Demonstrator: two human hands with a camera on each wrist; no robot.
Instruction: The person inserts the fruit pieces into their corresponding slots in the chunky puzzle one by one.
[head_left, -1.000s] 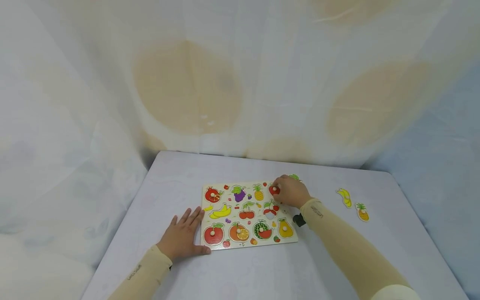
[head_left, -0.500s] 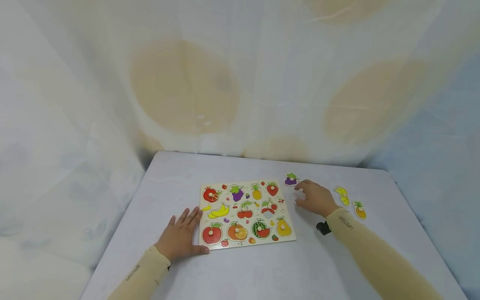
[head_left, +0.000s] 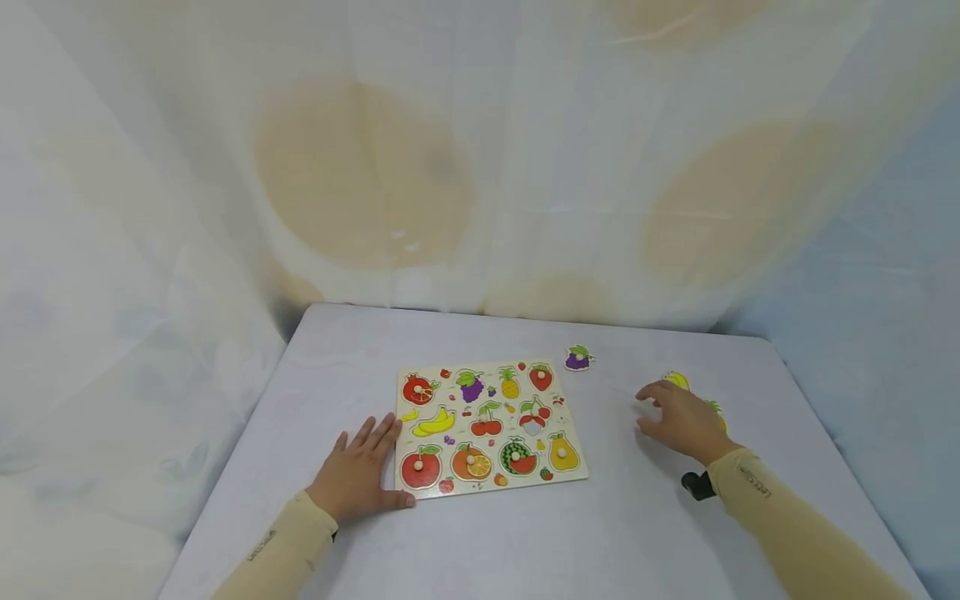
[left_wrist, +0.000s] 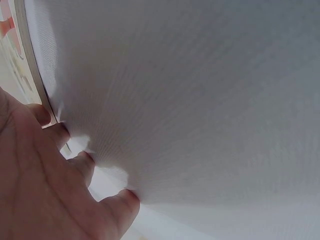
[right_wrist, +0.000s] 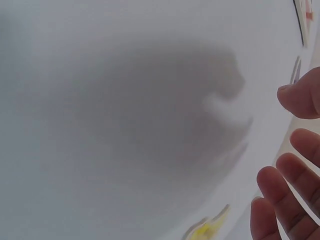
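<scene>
A wooden fruit puzzle board [head_left: 465, 418] lies on the table. Spread out flat, my left hand [head_left: 362, 471] rests at the board's left edge, fingertips and thumb against it; the left wrist view shows its fingers [left_wrist: 120, 207] beside the rim. Over the table to the right of the board hovers my right hand [head_left: 684, 421], fingers loosely bent and holding nothing. Just behind it lie a banana piece [head_left: 677, 380] and a pineapple piece [head_left: 715, 408], both partly covered by the hand. The strawberry piece [head_left: 541, 376] sits in the board's top right slot.
Behind the board's far right corner lies a grape piece [head_left: 578, 358] with a small knob. Knobbed apple [head_left: 421, 468], orange, watermelon and pear pieces fill the board's front row. A patterned curtain [head_left: 480, 208] hangs behind the white-clothed table [head_left: 495, 550].
My right hand has let go of the strawberry piece and moved right, past the grape piece, toward the banana and pineapple pieces. My left hand has stayed at the board's edge.
</scene>
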